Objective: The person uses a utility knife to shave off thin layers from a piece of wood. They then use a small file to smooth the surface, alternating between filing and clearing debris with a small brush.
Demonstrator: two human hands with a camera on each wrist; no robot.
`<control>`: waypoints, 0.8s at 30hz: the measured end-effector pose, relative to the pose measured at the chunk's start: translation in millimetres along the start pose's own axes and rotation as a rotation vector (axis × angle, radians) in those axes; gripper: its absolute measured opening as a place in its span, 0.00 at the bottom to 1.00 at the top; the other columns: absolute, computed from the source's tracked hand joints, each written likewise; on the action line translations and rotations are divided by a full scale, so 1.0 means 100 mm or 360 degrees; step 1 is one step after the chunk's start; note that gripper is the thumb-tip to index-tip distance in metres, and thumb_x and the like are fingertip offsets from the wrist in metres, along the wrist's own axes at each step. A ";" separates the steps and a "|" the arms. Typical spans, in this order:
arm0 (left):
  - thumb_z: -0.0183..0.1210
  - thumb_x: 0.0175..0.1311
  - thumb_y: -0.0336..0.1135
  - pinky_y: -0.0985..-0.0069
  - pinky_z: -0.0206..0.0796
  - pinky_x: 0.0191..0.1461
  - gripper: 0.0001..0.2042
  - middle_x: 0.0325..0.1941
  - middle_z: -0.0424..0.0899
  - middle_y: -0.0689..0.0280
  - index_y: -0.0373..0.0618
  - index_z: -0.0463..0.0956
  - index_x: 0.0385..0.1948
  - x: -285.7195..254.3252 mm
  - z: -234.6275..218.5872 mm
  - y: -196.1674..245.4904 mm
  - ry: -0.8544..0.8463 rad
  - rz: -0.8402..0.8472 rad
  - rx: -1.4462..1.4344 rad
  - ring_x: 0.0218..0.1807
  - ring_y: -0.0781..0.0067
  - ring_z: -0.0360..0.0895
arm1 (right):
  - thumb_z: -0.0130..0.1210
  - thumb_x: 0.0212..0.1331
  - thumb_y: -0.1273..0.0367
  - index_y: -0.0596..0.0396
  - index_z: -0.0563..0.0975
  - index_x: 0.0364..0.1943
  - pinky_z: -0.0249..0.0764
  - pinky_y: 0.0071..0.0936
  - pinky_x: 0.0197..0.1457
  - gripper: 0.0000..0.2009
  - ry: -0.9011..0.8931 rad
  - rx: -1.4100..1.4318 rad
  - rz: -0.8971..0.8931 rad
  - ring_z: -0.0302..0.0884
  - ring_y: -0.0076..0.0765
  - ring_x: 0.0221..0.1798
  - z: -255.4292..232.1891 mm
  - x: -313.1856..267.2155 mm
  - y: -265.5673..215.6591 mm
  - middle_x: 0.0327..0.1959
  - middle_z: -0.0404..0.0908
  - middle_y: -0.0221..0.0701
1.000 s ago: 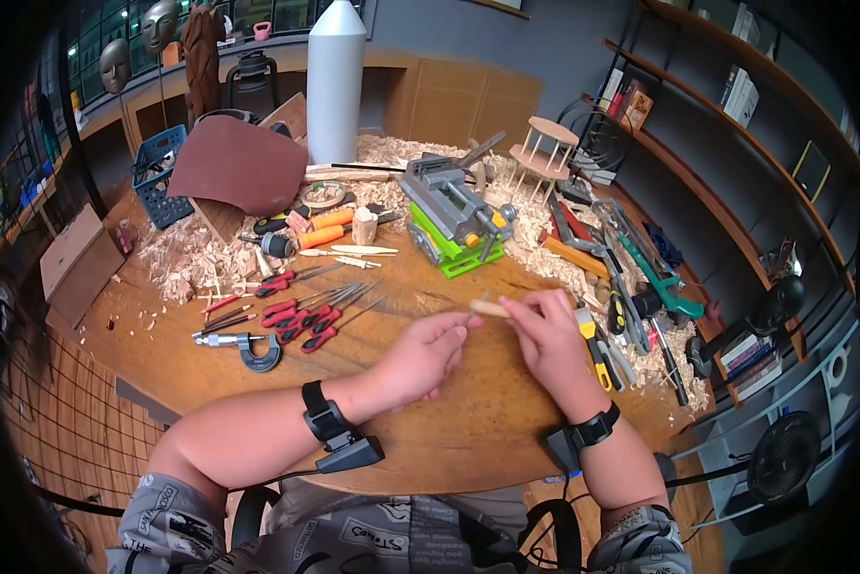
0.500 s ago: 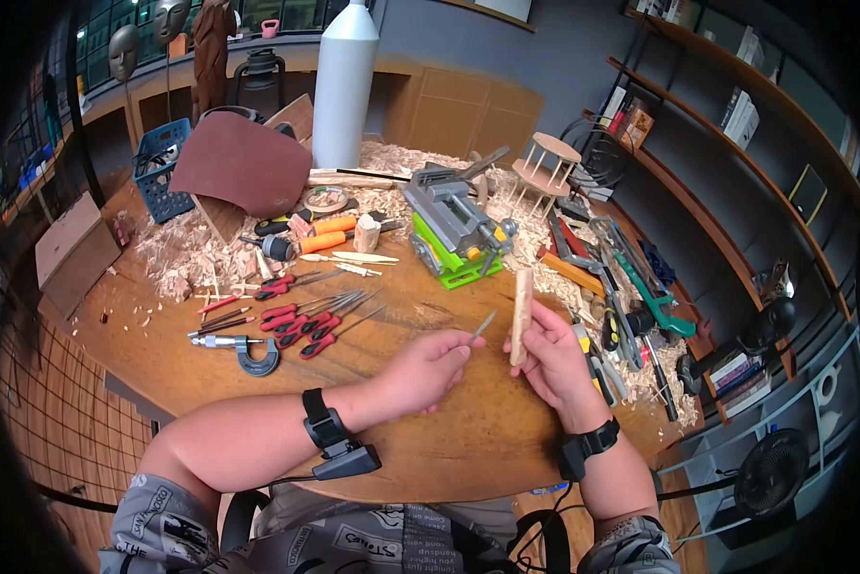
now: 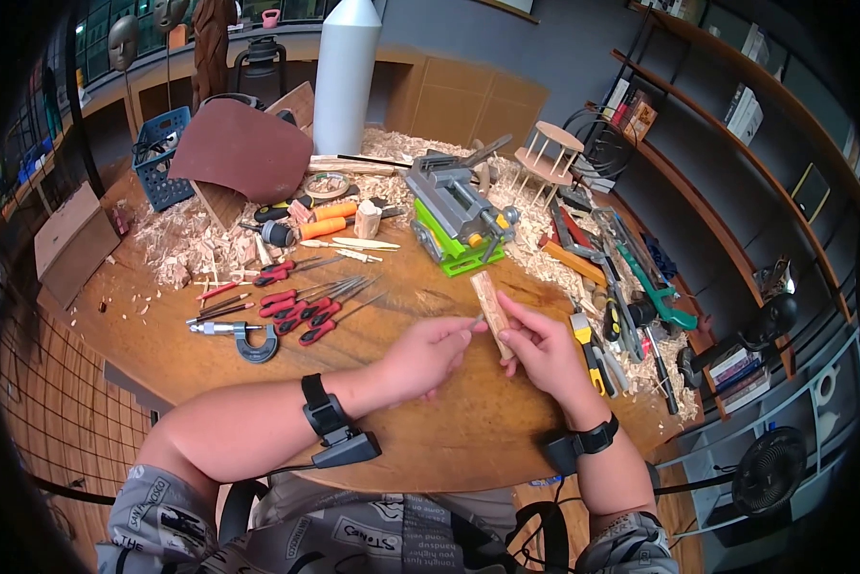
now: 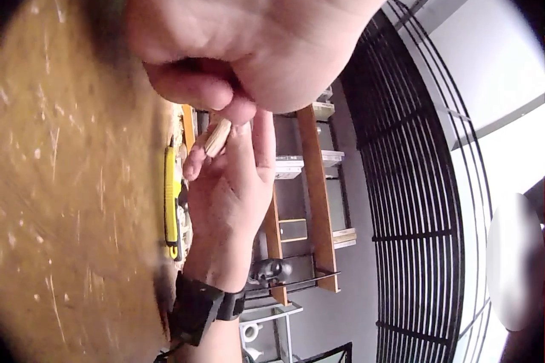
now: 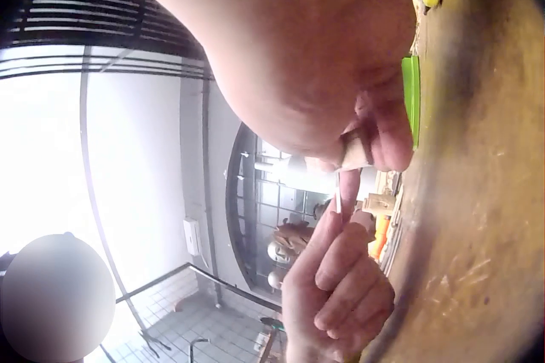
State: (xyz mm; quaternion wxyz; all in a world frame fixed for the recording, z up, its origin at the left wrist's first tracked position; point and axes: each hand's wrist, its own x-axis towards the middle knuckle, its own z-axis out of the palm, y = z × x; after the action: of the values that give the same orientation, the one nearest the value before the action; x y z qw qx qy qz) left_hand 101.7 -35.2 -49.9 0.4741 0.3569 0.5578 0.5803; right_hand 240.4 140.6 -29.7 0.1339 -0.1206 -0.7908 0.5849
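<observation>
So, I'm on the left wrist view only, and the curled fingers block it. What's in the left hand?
Observer: The left hand pinches a slim strip between thumb and index finger; the right wrist view shows it pointing at the wood piece. I can't tell for certain what tool it is.
Operator: I see just a bit of that wood. How does it lie in the right hand?
Observer: The right hand grips it near its lower end; in the head view the longer part sticks out past the fingers, tilted to the left.
Operator: Which tools lie off to the left?
Observer: A cluster of red-handled tools, with a micrometer nearby.
</observation>
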 end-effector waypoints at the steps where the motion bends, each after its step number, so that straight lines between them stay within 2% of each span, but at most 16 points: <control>1: 0.41 0.80 0.40 0.83 0.57 0.14 0.19 0.19 0.66 0.76 0.46 0.70 0.65 0.01 -0.04 0.05 0.0096 -0.0007 -0.0110 0.12 0.84 0.60 | 0.55 0.68 0.77 0.52 0.69 0.70 0.76 0.17 0.29 0.26 0.0000 -0.0124 -0.0026 0.76 0.18 0.30 -0.06 0.00 0.03 0.41 0.75 0.27; 3: 0.42 0.80 0.39 0.84 0.55 0.14 0.18 0.18 0.66 0.76 0.47 0.71 0.64 0.03 -0.14 0.15 0.0191 -0.0009 -0.0211 0.11 0.85 0.59 | 0.55 0.68 0.77 0.51 0.70 0.70 0.76 0.17 0.28 0.26 0.0004 -0.0245 -0.0061 0.75 0.17 0.28 -0.20 0.02 0.10 0.39 0.74 0.26; 5: 0.42 0.80 0.39 0.85 0.53 0.13 0.18 0.17 0.65 0.77 0.45 0.71 0.63 0.04 -0.23 0.23 0.0273 0.0186 -0.0265 0.11 0.85 0.58 | 0.55 0.67 0.77 0.52 0.69 0.70 0.75 0.16 0.28 0.26 0.0145 -0.0489 -0.0120 0.74 0.17 0.27 -0.31 0.06 0.19 0.37 0.72 0.25; 6: 0.42 0.80 0.39 0.85 0.54 0.13 0.18 0.16 0.64 0.77 0.43 0.71 0.63 0.04 -0.25 0.25 0.0258 0.0162 -0.0314 0.10 0.85 0.57 | 0.54 0.67 0.78 0.53 0.69 0.70 0.76 0.16 0.29 0.26 0.0292 -0.0188 -0.0156 0.75 0.18 0.28 -0.29 0.07 0.25 0.39 0.72 0.26; 7: 0.42 0.80 0.39 0.85 0.54 0.13 0.18 0.16 0.64 0.77 0.43 0.71 0.63 0.05 -0.24 0.23 0.0258 0.0166 -0.0320 0.10 0.85 0.57 | 0.54 0.67 0.78 0.53 0.69 0.70 0.76 0.16 0.29 0.26 0.0289 -0.0194 -0.0156 0.75 0.18 0.28 -0.25 0.08 0.21 0.39 0.72 0.26; 9: 0.42 0.80 0.39 0.85 0.54 0.14 0.18 0.16 0.63 0.77 0.44 0.71 0.64 0.07 -0.18 0.12 0.0151 -0.0033 -0.0049 0.11 0.86 0.57 | 0.54 0.67 0.79 0.54 0.69 0.70 0.77 0.17 0.30 0.26 0.0356 0.0033 -0.0276 0.76 0.19 0.29 -0.11 0.07 0.11 0.40 0.71 0.27; 12: 0.42 0.80 0.39 0.85 0.54 0.14 0.18 0.17 0.63 0.77 0.45 0.71 0.64 0.01 -0.01 0.10 0.0074 -0.0083 0.0058 0.11 0.86 0.57 | 0.55 0.67 0.78 0.52 0.71 0.69 0.75 0.17 0.32 0.25 0.0172 -0.0211 -0.0288 0.75 0.18 0.31 0.07 0.07 0.06 0.39 0.71 0.26; 16: 0.42 0.80 0.39 0.85 0.54 0.14 0.18 0.17 0.64 0.77 0.46 0.72 0.64 0.01 -0.11 0.16 0.0134 -0.0041 -0.0083 0.11 0.86 0.56 | 0.57 0.67 0.77 0.52 0.74 0.66 0.73 0.16 0.31 0.23 0.0078 -0.0351 -0.0199 0.73 0.17 0.29 -0.06 0.06 0.08 0.35 0.71 0.25; 17: 0.42 0.80 0.39 0.85 0.54 0.14 0.18 0.18 0.64 0.77 0.46 0.71 0.64 0.02 -0.16 0.18 0.0163 0.0078 -0.0173 0.11 0.86 0.56 | 0.57 0.67 0.77 0.52 0.74 0.66 0.73 0.16 0.31 0.23 0.0082 -0.0357 -0.0210 0.73 0.17 0.29 -0.15 0.05 0.13 0.35 0.71 0.25; 19: 0.42 0.80 0.38 0.85 0.53 0.14 0.18 0.18 0.64 0.77 0.46 0.71 0.64 0.03 -0.23 0.25 0.0186 0.0224 -0.0260 0.11 0.86 0.56 | 0.56 0.67 0.76 0.52 0.75 0.65 0.72 0.15 0.30 0.22 -0.0038 -0.0829 -0.0274 0.74 0.18 0.28 -0.29 0.05 0.22 0.35 0.71 0.25; 20: 0.42 0.80 0.38 0.85 0.53 0.14 0.18 0.18 0.64 0.77 0.46 0.71 0.64 0.03 -0.25 0.26 0.0222 0.0162 -0.0270 0.11 0.86 0.56 | 0.55 0.68 0.77 0.54 0.73 0.66 0.74 0.16 0.31 0.22 0.0032 -0.0593 -0.0197 0.75 0.19 0.29 -0.30 0.05 0.21 0.37 0.73 0.27; 21: 0.42 0.80 0.38 0.85 0.53 0.14 0.18 0.18 0.64 0.77 0.46 0.71 0.64 0.03 -0.24 0.26 0.0258 0.0097 -0.0289 0.11 0.85 0.55 | 0.55 0.68 0.77 0.54 0.73 0.66 0.74 0.16 0.31 0.22 0.0034 -0.0614 -0.0200 0.75 0.19 0.29 -0.28 0.06 0.20 0.37 0.73 0.27; 23: 0.41 0.80 0.38 0.84 0.54 0.14 0.18 0.18 0.64 0.77 0.46 0.71 0.65 0.05 -0.22 0.19 0.0201 0.0030 -0.0186 0.11 0.85 0.56 | 0.51 0.68 0.80 0.60 0.71 0.67 0.78 0.20 0.31 0.23 0.0315 -0.0021 -0.0325 0.78 0.23 0.30 -0.18 0.11 0.14 0.38 0.75 0.30; 24: 0.41 0.80 0.38 0.84 0.54 0.14 0.18 0.18 0.65 0.77 0.45 0.71 0.65 0.06 -0.20 0.15 0.0140 -0.0049 -0.0059 0.12 0.85 0.56 | 0.51 0.67 0.80 0.61 0.69 0.68 0.79 0.22 0.31 0.23 0.0306 -0.0041 -0.0326 0.80 0.25 0.31 -0.10 0.10 0.08 0.42 0.76 0.32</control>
State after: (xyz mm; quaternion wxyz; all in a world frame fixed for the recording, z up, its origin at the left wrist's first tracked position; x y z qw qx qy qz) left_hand 78.6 -34.9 -38.2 0.4645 0.3134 0.5727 0.5983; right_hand 234.9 155.2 -33.9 0.2663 -0.0964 -0.7900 0.5438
